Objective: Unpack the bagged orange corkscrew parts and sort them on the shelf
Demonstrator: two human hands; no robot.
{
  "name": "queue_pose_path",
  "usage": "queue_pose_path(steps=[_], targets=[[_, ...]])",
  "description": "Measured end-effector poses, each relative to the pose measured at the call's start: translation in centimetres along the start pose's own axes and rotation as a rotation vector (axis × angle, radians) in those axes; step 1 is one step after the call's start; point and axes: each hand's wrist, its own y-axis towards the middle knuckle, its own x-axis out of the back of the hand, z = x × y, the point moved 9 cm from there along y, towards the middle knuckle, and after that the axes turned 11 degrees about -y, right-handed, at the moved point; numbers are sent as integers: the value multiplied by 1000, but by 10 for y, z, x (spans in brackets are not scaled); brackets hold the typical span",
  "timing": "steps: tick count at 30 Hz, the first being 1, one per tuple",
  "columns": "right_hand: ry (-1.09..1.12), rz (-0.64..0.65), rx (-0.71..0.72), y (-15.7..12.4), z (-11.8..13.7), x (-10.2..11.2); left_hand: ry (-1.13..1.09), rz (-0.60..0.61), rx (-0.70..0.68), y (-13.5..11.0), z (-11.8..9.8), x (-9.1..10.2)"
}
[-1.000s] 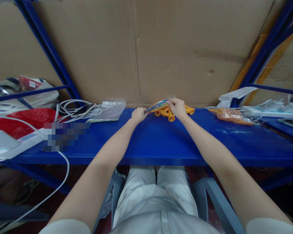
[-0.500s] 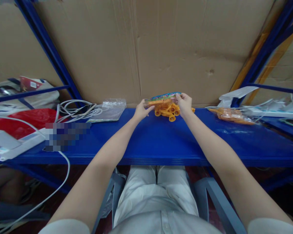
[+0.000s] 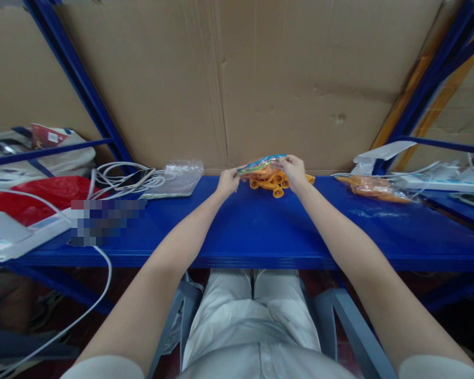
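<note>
Between my two hands I hold up a clear plastic bag (image 3: 260, 165) with a colourful blue-green printed top edge; something orange shows through it. My left hand (image 3: 228, 182) is closed on the bag's left end. At its upper right corner my right hand (image 3: 294, 171) pinches the edge between thumb and fingers. Just below and behind the bag lies a pile of orange plastic pieces (image 3: 277, 185) with round cup-like ends. The bag and my fingers hide part of this pile.
On the blue table (image 3: 268, 231), a filled bag of orange pieces (image 3: 375, 188) lies right. Flat clear packaging (image 3: 177, 179), coiled white cables (image 3: 122, 176), a red bag (image 3: 43, 195) and a white power strip (image 3: 35, 237) are left. A cardboard wall (image 3: 280, 79) stands behind.
The bag has tilted, its left end now higher against my left hand and its printed face turned more towards me. My left fingers have closed in, and my right hand has dropped slightly.
</note>
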Motion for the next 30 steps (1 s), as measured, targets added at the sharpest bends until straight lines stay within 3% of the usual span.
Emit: queue_pose_path(steps=[10, 15, 19, 23, 27, 30], targets=[[-70, -45, 137, -7, 20, -2, -418, -168, 75, 15, 13, 4], [-97, -26, 106, -13, 19, -4, -442, 17, 4, 11, 9, -7], [-147, 13, 126, -12, 13, -8, -372, 141, 126, 3, 20, -20], [-161, 64, 115, -12, 4, -14, -348, 110, 232, -1, 24, -21], [-64, 140, -17, -16, -10, -20, -372, 85, 235, 1, 20, -20], [-18, 121, -24, -17, -8, -19, -376, 43, 204, 5, 17, -17]])
